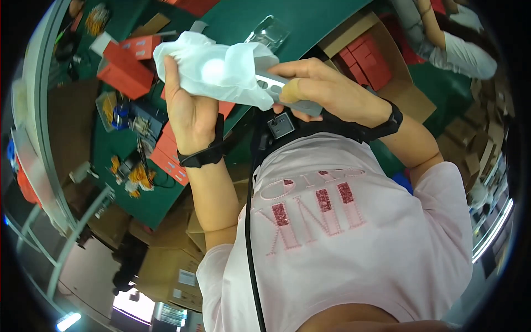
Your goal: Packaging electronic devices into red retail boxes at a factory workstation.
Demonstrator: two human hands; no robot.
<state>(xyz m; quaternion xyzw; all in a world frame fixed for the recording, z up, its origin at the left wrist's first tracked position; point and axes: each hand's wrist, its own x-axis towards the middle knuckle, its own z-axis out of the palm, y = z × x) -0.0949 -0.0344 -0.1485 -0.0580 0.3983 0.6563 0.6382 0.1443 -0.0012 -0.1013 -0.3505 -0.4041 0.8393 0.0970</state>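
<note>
My left hand (191,113) holds a soft white translucent bag (207,69) from below, its thumb along the near left side and the other fingers hidden behind. A grey, bar-shaped piece with round holes (269,85) sticks out of the bag's right end. My right hand (329,91) is closed around that grey piece, fingers on its top and underside. How far the piece reaches into the bag is hidden by the white material. Both wrists wear black bands.
A clear plastic tray (268,32) lies beyond the bag on the green table (310,19). Red boxes (130,69) and bundles of orange cables (138,180) lie to the left. An open cardboard carton (409,99) with red boxes stands right; another person's arm (434,25) shows behind it.
</note>
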